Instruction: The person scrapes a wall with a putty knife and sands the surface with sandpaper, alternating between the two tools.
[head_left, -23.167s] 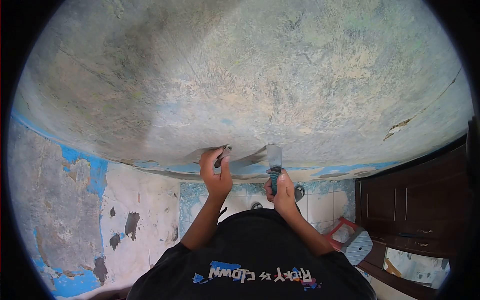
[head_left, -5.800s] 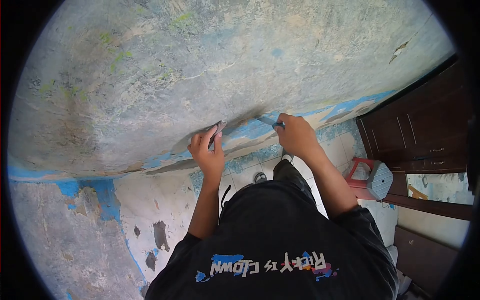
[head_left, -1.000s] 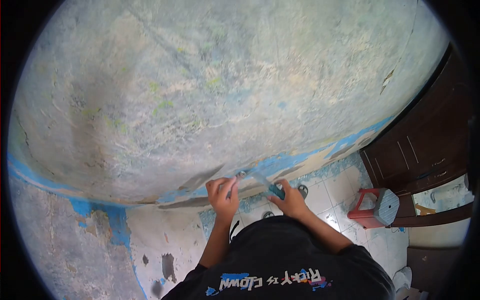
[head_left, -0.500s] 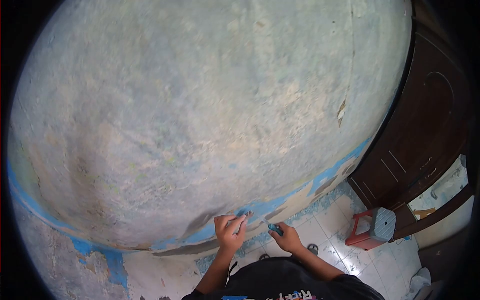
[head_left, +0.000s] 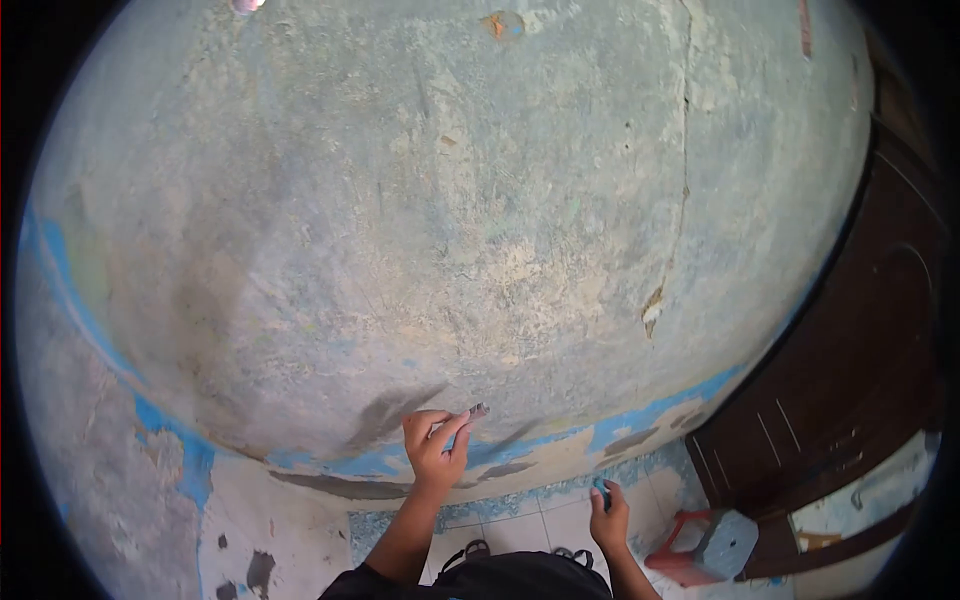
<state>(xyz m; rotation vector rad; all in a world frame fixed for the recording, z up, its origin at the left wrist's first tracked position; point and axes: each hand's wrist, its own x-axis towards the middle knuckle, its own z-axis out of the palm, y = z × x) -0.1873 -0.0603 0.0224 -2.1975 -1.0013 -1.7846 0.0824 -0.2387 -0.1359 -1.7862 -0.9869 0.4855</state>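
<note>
My left hand is raised in front of the wall, thumb and fingertips pinching a small grey-brown piece. The piece has a ridged or striped look; its kind I cannot make out. Lower and to the right, my right hand is wrapped round a teal-handled tool. Only part of the handle shows, and its working end cannot be made out. Behind both hands is the scraped plaster wall, with bands of blue paint along its lower part.
At the right stands a dark brown wooden cabinet. A red stool with a grey top is beside it. Blue paint flakes lie along the wall's foot on the white tile floor. The wall has a chipped hole.
My view has tilted up and the hands have moved apart. My right hand is lower and farther right with the tool; my left hand still pinches the small piece.
</note>
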